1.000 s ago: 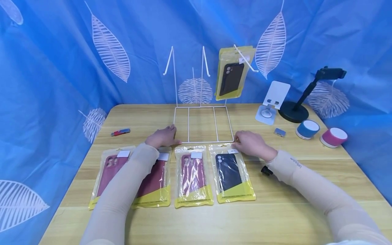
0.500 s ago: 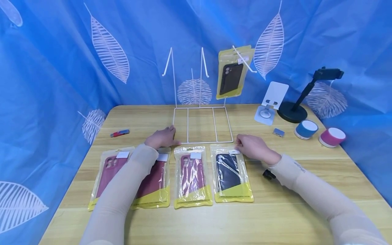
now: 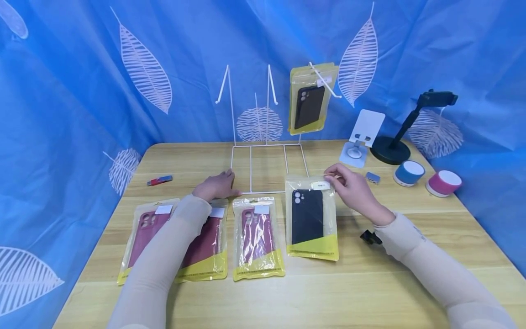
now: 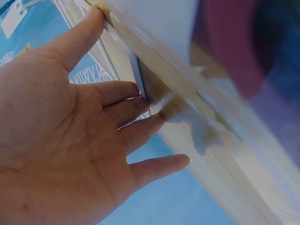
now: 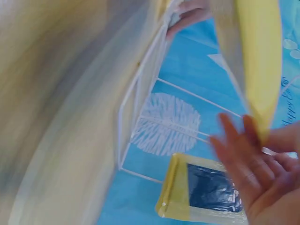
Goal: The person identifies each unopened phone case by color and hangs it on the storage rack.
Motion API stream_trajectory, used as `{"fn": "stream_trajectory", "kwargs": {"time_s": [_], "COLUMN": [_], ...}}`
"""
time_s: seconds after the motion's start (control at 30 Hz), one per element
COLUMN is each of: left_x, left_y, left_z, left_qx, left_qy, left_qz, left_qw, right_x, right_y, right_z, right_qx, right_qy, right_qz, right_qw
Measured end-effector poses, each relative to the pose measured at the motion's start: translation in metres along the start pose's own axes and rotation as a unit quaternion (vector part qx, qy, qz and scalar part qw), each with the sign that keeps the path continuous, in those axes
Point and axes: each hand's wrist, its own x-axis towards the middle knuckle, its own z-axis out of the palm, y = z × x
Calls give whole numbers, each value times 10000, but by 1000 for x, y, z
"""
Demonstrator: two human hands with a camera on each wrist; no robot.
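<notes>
My right hand (image 3: 351,189) pinches the top right corner of a bagged black phone case (image 3: 308,217), lifted and tilted off the table. In the right wrist view that bag (image 5: 258,51) shows edge-on between thumb and fingers. My left hand (image 3: 215,186) rests at the front left corner of the white wire rack (image 3: 251,169), its fingers (image 4: 154,164) spread and fairly straight in the left wrist view. Three bagged dark-red phone cases lie by it: one (image 3: 259,237) in the middle, one (image 3: 203,246) partly under the left forearm, one (image 3: 144,233) at far left.
Bagged black cases (image 3: 310,103) hang on the rack's right hook. At right stand a white phone stand (image 3: 365,132), a black phone holder (image 3: 392,148), a blue speaker (image 3: 408,173) and a pink one (image 3: 444,183). A red USB stick (image 3: 159,180) lies left.
My right hand has raised the bagged black phone case by its top corner from the table, moving slightly right and up. The left hand stays at the rack's corner.
</notes>
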Motion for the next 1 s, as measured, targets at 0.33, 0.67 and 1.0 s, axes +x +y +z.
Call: {"fn": "stream_trajectory", "kwargs": {"time_s": [0.33, 0.67, 1.0], "left_x": [0, -2, -3], "left_y": [-2, -1, 1], "left_z": [1, 1, 1], "left_qx": [11, -38, -24], "left_qy": [0, -25, -23], "left_qz": [20, 13, 66], "left_qw": [10000, 10000, 10000], "right_x": [-2, 49, 85], "right_y": [-17, -37, -38], "right_z": [-17, -66, -82], "right_qx": [1285, 1193, 1290], "right_qy": [1239, 2723, 2972], "right_qz": [-733, -1240, -1466], "right_qw": [9812, 9467, 9346]}}
